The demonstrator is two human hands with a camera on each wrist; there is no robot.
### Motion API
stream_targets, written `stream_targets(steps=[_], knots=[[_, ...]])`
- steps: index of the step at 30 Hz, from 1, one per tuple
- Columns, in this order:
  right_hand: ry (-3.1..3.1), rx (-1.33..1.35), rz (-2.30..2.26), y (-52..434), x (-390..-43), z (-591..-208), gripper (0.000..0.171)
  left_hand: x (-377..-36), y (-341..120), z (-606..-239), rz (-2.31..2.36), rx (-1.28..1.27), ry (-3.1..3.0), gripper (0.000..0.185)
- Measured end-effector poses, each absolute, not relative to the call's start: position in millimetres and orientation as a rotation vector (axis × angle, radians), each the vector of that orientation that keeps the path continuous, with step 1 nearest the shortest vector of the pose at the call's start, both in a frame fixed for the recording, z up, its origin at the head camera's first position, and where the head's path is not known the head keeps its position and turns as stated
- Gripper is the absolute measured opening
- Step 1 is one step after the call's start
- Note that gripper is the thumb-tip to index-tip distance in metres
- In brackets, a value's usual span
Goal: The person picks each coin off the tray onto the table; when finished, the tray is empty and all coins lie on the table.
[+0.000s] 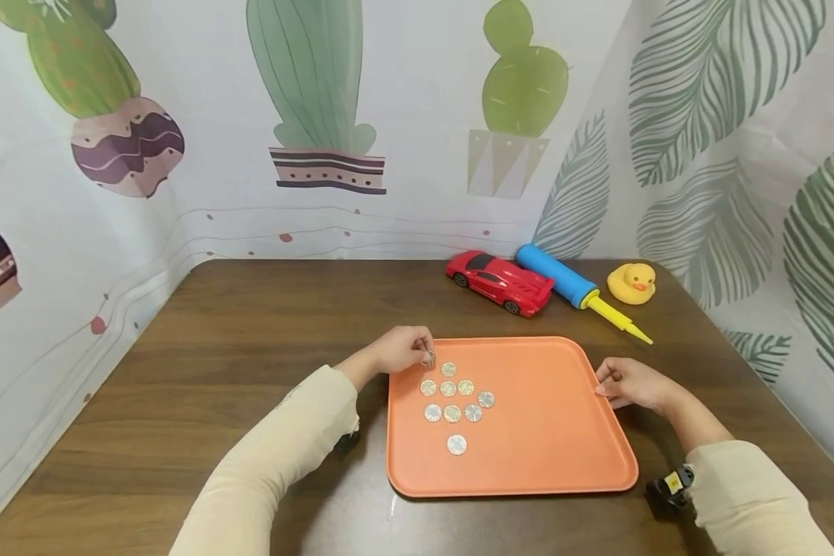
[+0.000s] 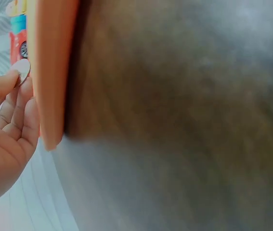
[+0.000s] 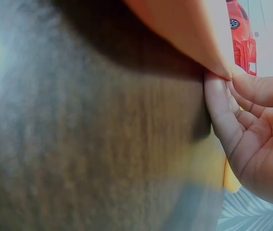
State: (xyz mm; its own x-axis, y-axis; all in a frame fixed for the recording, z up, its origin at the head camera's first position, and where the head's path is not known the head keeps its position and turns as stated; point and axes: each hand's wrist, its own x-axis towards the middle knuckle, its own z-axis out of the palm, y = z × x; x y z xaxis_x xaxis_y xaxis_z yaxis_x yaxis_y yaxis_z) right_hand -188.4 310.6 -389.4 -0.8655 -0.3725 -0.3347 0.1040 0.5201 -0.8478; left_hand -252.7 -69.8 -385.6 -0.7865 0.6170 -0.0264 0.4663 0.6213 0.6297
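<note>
An orange tray (image 1: 542, 417) lies on the brown wooden table. My left hand (image 1: 401, 349) is over the tray's far left corner and pinches a silvery coin (image 2: 23, 70) between thumb and fingers, the coin tilted on edge. On the left half of the tray several silver and gold-toned coins (image 1: 448, 389) lie flat in loose rows, with a single coin (image 1: 456, 445) apart from them toward the front. At the tray's right side, my right hand (image 1: 639, 384) grips the rim, thumb on top and fingers against its outer side, as the right wrist view shows.
Behind the tray sit a red toy car (image 1: 500, 282), a blue and yellow toy pump (image 1: 559, 278) and a yellow rubber duck (image 1: 632, 283). A cloth (image 1: 424, 116) printed with cacti and leaves hangs around the table's back and sides.
</note>
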Motion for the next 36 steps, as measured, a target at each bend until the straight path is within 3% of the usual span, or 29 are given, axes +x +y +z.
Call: stream_targets(steps=[19, 36], knots=[[2.228, -0.24, -1.356, 311.2, -185.9, -389.0, 0.018, -261.7, -115.2, -374.8, 1.174, 0.66, 2.69, 0.004], [2.234, -0.241, -1.361, 312.0, -189.3, -392.3, 0.019, -272.2, -146.3, -391.1, 0.979, 0.517, 2.693, 0.005]])
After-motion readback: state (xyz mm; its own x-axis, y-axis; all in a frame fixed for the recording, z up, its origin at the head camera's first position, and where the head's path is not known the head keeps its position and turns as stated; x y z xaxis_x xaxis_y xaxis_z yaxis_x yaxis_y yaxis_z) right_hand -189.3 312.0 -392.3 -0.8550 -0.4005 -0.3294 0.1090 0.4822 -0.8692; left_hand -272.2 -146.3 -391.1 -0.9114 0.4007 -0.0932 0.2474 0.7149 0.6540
